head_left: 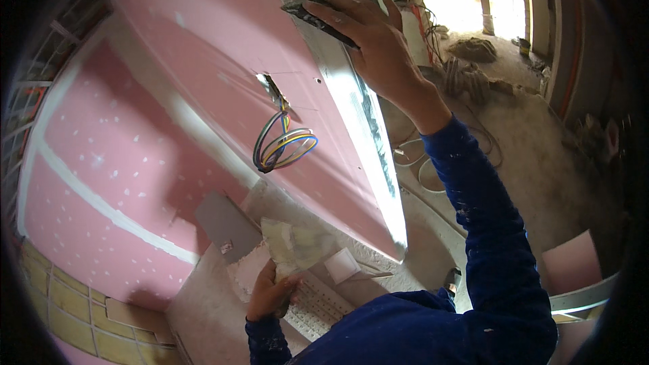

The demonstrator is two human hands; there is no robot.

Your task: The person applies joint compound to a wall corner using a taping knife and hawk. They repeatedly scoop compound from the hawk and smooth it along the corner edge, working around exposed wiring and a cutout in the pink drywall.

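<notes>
My right hand (372, 37) is raised at the top, its fingers wrapped over a dark, flat trowel-like tool (304, 10). The tool lies at the upper end of the wall's outer edge, whose filler strip (358, 128) is pale and patchy. Low in the middle, my left hand (272, 294) is closed round the lower end of a wide, pale, smeared putty knife (294, 243); its grip is hidden by the fingers. Between the hands stands a pink plasterboard wall (223, 61). From a cut-out in it hangs a loop of coloured wires (280, 149).
Another pink wall (122, 182) with white filled seams and spots is at left. Below lie a grey board (226, 223), a perforated strip (324, 304) and a white square piece (343, 265). Cables (422, 169) and a rubble heap (473, 49) are on the floor at right, near a bright opening.
</notes>
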